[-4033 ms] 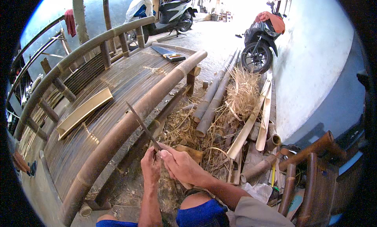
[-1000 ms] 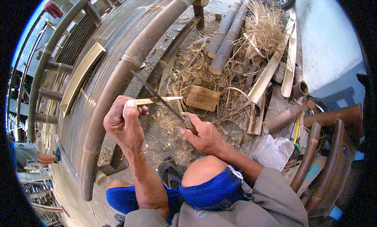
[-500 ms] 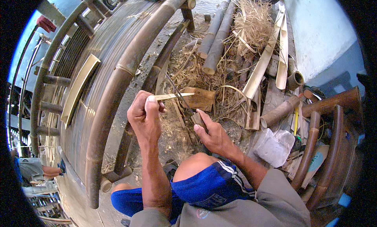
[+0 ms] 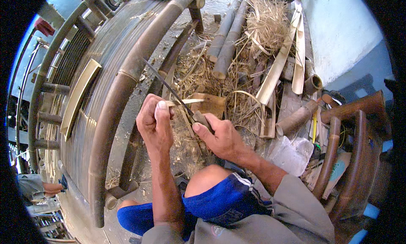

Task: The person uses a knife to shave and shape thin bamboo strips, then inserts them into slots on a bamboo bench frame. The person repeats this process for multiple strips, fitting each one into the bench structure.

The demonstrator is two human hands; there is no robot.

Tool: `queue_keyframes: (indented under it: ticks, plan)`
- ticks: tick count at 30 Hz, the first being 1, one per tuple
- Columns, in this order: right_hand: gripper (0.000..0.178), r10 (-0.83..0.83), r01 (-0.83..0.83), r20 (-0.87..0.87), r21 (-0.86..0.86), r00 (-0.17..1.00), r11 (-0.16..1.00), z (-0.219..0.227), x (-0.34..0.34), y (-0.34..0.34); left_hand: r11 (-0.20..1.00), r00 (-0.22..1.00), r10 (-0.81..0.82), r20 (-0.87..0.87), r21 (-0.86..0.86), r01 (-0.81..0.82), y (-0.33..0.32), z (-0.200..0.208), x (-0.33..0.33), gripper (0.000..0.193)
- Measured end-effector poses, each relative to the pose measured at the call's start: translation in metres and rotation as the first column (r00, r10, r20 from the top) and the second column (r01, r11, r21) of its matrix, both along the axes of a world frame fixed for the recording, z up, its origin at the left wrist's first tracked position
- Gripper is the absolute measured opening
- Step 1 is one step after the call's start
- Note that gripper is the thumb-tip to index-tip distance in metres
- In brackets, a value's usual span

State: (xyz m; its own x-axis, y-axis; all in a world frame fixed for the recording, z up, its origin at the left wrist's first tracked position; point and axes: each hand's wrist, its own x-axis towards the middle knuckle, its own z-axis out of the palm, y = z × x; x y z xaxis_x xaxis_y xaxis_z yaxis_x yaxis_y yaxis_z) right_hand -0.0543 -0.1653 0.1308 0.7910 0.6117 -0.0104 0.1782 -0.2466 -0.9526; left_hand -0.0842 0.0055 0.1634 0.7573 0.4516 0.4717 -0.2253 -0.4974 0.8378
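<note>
My left hand (image 4: pixel 155 123) is closed in a pinch on a short, pale bamboo strip (image 4: pixel 195 101), whose pointed end sticks out to the right. My right hand (image 4: pixel 224 138) grips a knife (image 4: pixel 167 86) by its thick wooden handle, thumb along the side. The narrow dark blade slants up and left and crosses the strip just beside my left fingers. Part of the strip is hidden inside the left fist. Beyond both hands, a curved brown piece of bamboo (image 4: pixel 211 103) lies among shavings on the ground.
A bamboo bench (image 4: pixel 118 87) stands to the left, with a split bamboo piece (image 4: pixel 80 98) on it. Ahead are bamboo poles (image 4: pixel 230 41) and a heap of shavings (image 4: pixel 267 22). A whitish block (image 4: pixel 292 154) and a bamboo chair (image 4: pixel 353 159) are at right.
My right hand has shifted left, and the knife blade now reaches farther up and left past the strip. The left hand stays nearly in place, still pinching the strip.
</note>
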Motion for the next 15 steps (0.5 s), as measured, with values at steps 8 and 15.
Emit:
queue_keyframes:
  ticks: [8, 15]
  plan:
    - [0.039, -0.062, 0.062, 0.005, -0.073, 0.998, 0.995, -0.015, 0.009, 0.007, 0.997, 0.999, 0.019, 0.049, 0.08, -0.023, 0.003, 0.0, 0.007, 0.028]
    - [0.034, -0.038, 0.043, 0.141, -0.029, 0.989, 0.999, -0.027, 0.014, 0.008, 0.999, 0.999, 0.015, 0.03, 0.042, -0.016, -0.001, 0.001, 0.009, 0.024]
